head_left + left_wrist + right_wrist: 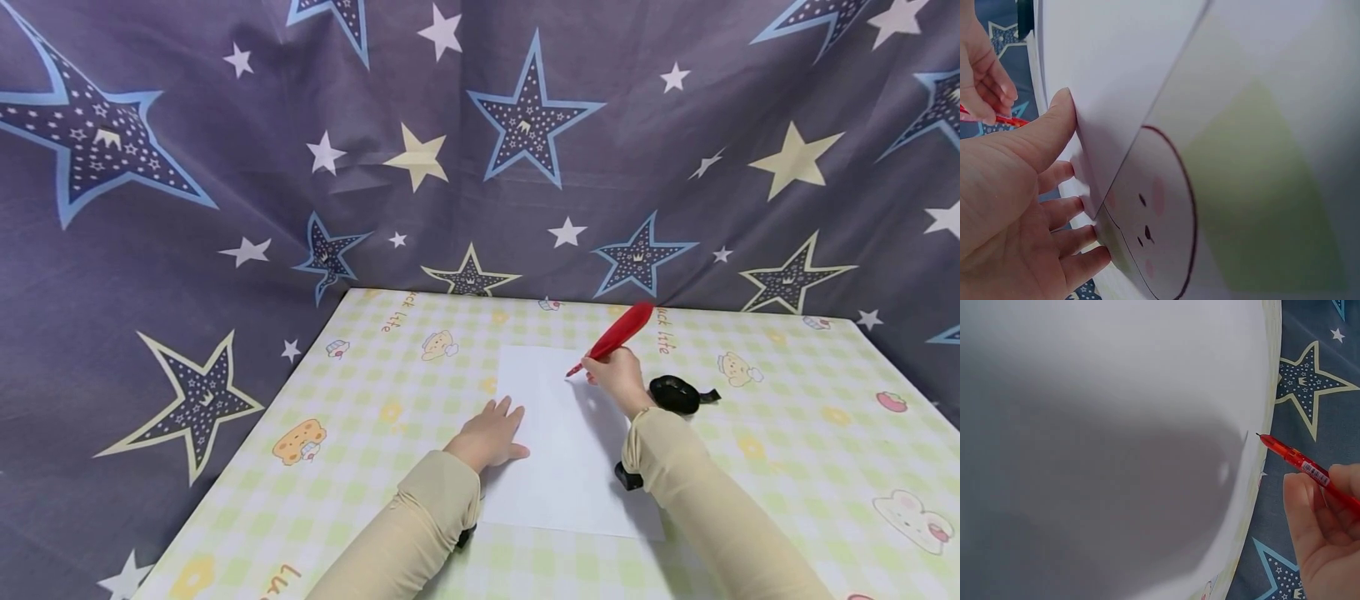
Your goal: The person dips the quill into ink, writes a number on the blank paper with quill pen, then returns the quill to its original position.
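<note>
- Head view, nearest first: the left sleeve comes in from 7 o'clock, the right sleeve from 5.
- Left hand: fingers spread, pinching nothing, at the 9 o'clock edge of the white paper, thumb over the sheet.
- The paper lies on the checked tablecloth, its long axis close to the 12-to-6 line.
- Right hand: at 2 o'clock from the left, it pinches the red pen between thumb and fingers.
- The key relation is pen tip to paper — the tip is over the sheet's upper part, at 9 o'clock from the right hand, much the nearer hand; the left is at 8 o'clock from the tip.
- The pen's long axis slants: tip toward 8 o'clock, feathery end toward 2.
- Right wrist view: the tip points to 10 o'clock, just beside a small dark mark — whether it touches paper, I cannot tell.
- Farthest, the star-print curtain hangs at 12 o'clock.
</note>
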`<state>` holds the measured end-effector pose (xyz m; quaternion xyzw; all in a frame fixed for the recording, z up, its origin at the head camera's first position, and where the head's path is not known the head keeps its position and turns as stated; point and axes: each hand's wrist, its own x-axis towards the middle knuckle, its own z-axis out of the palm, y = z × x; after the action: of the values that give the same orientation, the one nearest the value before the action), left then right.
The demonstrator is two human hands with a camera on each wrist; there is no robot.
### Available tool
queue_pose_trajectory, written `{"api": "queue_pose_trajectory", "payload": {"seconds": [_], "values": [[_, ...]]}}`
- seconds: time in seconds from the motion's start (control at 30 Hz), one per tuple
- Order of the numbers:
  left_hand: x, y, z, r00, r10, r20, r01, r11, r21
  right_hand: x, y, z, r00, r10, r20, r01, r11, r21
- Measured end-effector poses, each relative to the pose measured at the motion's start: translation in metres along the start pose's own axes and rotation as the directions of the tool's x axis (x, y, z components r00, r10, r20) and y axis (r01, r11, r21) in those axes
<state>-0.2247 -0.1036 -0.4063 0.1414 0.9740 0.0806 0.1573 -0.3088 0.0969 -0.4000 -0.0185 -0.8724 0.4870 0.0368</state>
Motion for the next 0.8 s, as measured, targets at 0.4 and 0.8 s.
{"api": "queue_pose_trajectory", "payload": {"seconds": [0.4,0.8], "values": [[0.0031,-0.0008,0.0021,1.000,-0.004,0.009,0.004,1.000,0.007,-0.0010,0.0007,0.0021,0.999,0.036,-0.005,-0.036,0.997,-0.070],[0.0008,0.0003,0.0001,1.000,0.001,0.001,-0.001,1.000,0.013,-0.0005,0.0022,0.0042,0.999,0.032,0.002,-0.032,0.996,-0.086]]}}
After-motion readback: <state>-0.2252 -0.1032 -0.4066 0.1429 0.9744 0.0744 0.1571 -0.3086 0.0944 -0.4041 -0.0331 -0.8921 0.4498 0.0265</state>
